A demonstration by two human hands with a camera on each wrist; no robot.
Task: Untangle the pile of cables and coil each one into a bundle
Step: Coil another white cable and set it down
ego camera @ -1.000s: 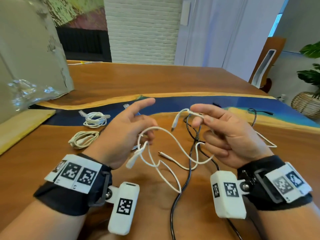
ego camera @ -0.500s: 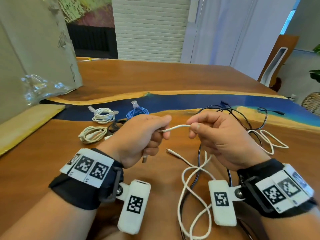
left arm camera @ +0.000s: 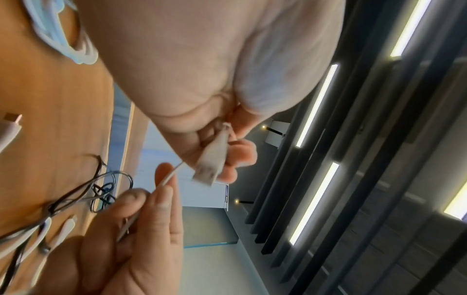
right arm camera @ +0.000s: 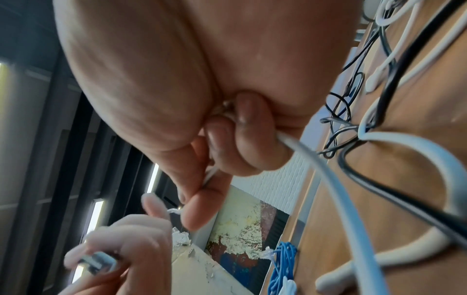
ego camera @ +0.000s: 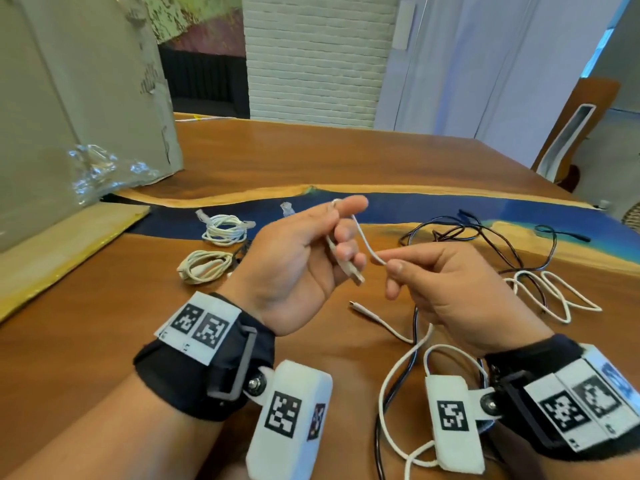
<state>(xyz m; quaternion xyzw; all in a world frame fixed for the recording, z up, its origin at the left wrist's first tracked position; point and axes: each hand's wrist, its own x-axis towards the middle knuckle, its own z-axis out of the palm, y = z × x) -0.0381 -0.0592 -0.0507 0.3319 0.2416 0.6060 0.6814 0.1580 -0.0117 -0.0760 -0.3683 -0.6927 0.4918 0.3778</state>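
My left hand is turned palm up and grips the USB plug of a thin white cable between its curled fingers; the cable loops over the index finger. The right hand pinches the same cable just right of it. From there the cable drops under the right hand and loops on the table. The left wrist view shows the plug in my fingers. In the right wrist view the cable leaves my curled fingers. Tangled black cables and another white cable lie beyond the right hand.
Coiled bundles lie left of my hands: a white one, a cream one, and a blue one mostly hidden in the head view. A cardboard box stands at the far left on the wooden table. A chair is at the right.
My left hand has turned palm up and now has the cable over its index finger, plug pointing down. The right hand has slid down and right along the cable.
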